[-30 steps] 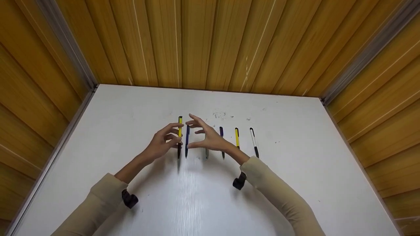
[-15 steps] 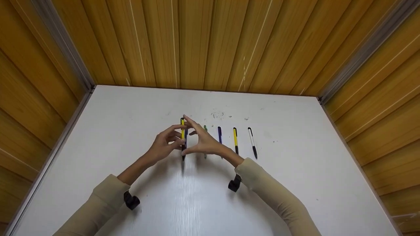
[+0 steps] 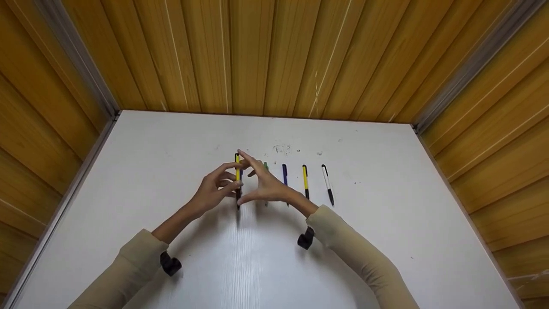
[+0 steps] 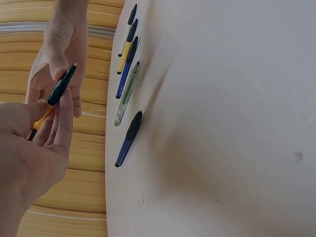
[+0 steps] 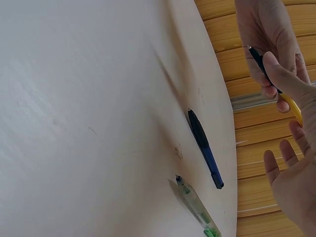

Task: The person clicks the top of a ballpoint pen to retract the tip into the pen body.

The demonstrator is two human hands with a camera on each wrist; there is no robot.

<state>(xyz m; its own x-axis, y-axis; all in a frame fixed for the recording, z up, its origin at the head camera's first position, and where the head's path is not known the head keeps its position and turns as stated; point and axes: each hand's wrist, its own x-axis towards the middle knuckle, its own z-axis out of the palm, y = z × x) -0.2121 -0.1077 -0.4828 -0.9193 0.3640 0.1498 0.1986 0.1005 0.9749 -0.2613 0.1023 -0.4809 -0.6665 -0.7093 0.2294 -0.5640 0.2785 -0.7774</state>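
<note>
My left hand pinches a yellow pen with a black grip between thumb and fingers, above the table. In the left wrist view its black grip points up and its tip is bare. My right hand reaches round the same pen from the other side. Its thumb touches the black grip in the right wrist view, while the other fingers stay stretched out near the yellow end. Below on the table lies a blue pen, mostly covered by the held pen in the head view.
To the right lie a clear green pen, another blue pen, a yellow pen and a white pen, roughly parallel. Wood-patterned walls enclose the white table at the back and sides.
The left hand has carried the yellow pen slightly right, over the blue pen. The right hand has come left, and its thumb now meets the pen. Little differs from half a second ago.
</note>
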